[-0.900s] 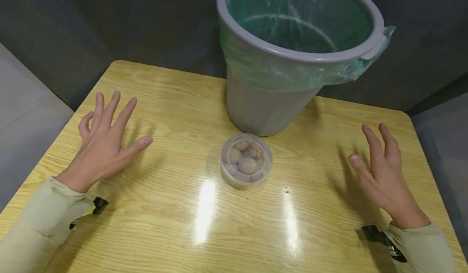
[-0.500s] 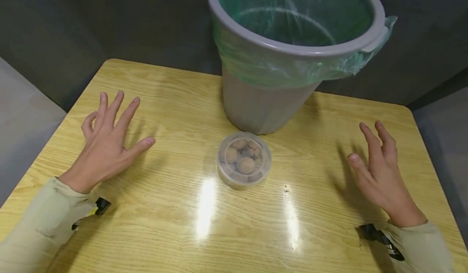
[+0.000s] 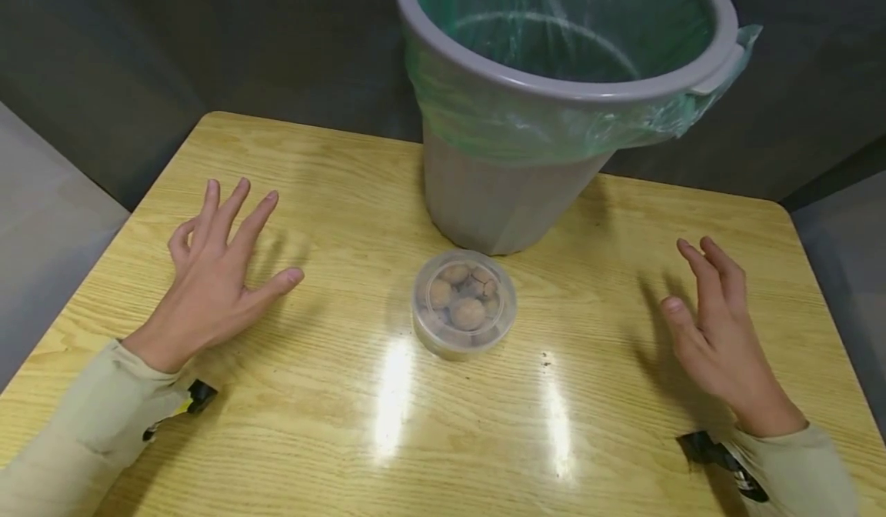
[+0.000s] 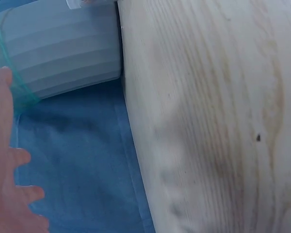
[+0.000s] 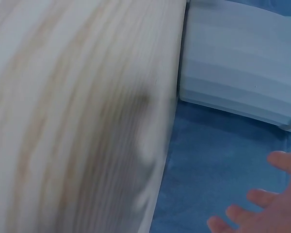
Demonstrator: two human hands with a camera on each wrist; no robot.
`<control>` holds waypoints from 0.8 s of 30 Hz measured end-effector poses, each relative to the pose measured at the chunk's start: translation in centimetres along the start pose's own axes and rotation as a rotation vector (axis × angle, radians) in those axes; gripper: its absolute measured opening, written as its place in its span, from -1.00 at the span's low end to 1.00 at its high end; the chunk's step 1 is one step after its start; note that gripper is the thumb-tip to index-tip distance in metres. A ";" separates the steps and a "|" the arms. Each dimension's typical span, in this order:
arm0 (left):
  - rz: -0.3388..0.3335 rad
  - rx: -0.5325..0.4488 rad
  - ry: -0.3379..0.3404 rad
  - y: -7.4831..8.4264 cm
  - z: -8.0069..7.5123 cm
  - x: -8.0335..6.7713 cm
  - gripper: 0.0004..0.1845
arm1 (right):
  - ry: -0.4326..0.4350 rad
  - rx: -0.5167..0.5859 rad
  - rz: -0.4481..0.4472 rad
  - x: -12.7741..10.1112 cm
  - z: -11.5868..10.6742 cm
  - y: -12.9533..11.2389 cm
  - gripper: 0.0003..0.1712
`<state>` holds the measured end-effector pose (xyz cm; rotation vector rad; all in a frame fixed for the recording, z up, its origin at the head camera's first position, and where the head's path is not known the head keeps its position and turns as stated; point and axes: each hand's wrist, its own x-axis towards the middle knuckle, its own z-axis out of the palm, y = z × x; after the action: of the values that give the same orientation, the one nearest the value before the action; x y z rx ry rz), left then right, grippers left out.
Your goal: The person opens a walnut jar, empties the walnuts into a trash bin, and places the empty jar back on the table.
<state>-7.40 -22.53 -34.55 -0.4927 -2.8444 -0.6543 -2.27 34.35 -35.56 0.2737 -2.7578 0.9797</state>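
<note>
Centrally, a small round clear tub (image 3: 464, 304) with a lid sits on the yellow wood-grain surface (image 3: 346, 394), holding several brown, nut-like lumps; nothing touches it. Just behind the tub, nearly touching it, stands a grey waste bin (image 3: 505, 194) lined with a thin green bag (image 3: 554, 128) folded over its rim. To the left of the tub, well apart from it, the left hand (image 3: 214, 286) hovers over or rests lightly on the surface with its fingers (image 3: 252, 221) spread wide and straight, thumb pointing toward the tub, holding nothing. To the right of the tub, about as far away, the right hand (image 3: 716, 340) is raised on its edge with its fingers (image 3: 699, 267) loosely extended and slightly bent, also holding nothing. Both forearms wear pale beige sleeves (image 3: 90, 425). The wrist views are blurred and show only wood grain, the ribbed side of the bin and fingertips at the frame's edge.
</note>
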 end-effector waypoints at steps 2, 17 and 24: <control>0.004 -0.006 0.004 0.0 0.1 0.0 -0.04 | -0.003 0.005 0.002 0.0 0.1 -0.1 -0.30; 0.041 -0.031 -0.008 0.7 0.6 0.2 -0.05 | -0.026 0.084 -0.035 0.8 1.6 -0.9 -0.34; 0.059 -0.048 -0.019 1.1 1.0 0.4 -0.06 | -0.048 0.088 -0.055 1.1 2.1 -1.2 -0.36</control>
<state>-7.46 -21.04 -34.88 -0.5908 -2.8251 -0.7124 -3.28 31.96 -36.18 0.3894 -2.7381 1.0955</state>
